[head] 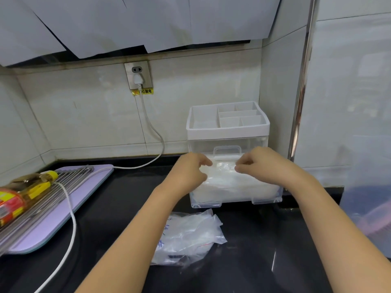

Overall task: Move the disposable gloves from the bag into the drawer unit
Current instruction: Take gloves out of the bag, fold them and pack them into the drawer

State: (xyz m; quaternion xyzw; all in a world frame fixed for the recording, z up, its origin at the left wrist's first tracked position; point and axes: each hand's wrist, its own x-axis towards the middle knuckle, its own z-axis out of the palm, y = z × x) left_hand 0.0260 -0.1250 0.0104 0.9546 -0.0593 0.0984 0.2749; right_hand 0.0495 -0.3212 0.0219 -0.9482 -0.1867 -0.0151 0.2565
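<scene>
A black countertop (264,250) runs along a tiled kitchen wall. At the far left an oil bottle (25,187) lies on a steel rack (69,180) over a lilac board (53,220), and a white cable (72,220) trails across them. The left hand (190,170) has its fingers curled and appears to pinch the left end of the stack of disposable gloves (224,182). The stack already sits in the clear drawer (266,200), which is pulled out from the foot of the drawer unit (228,132). The right hand (260,163) pinches the stack's right end in the same way. The hands are apart with the gloves between them. The stack's long axis runs side to side across the drawer, straight ahead of both hands and about equally near each. The crumpled zip bag (188,240) lies nearer the person, just beside the left forearm. Whether gloves remain in it cannot be told.
</scene>
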